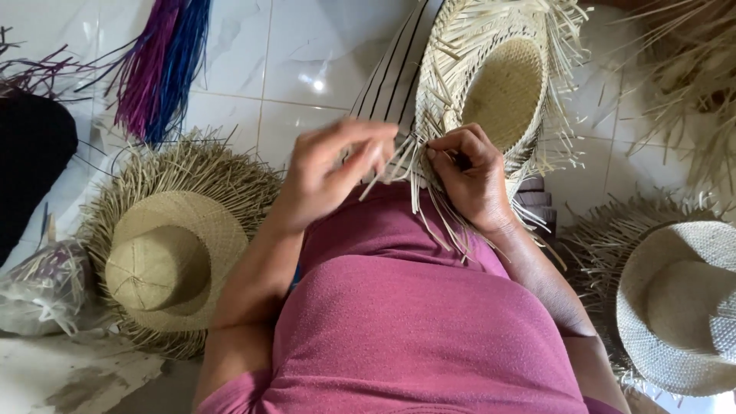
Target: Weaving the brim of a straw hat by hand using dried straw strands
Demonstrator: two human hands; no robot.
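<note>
Evidently mid-weave: the right hand (475,180) pinches the brim of the unfinished pale straw hat (498,92) on the lap; the left hand (337,165) seemingly pulls a loose strand (376,184) taut, needing careful tucking next.

Your left hand (337,165) is raised in front of your chest, wrist bent, fingers (368,138) drawn together toward the thumb as if pinching, though blur hides what lies between them. Your right hand (475,176) sits just beside it, knuckles up, fingers curled inward and closed. Both forearms angle in from your sides.
</note>
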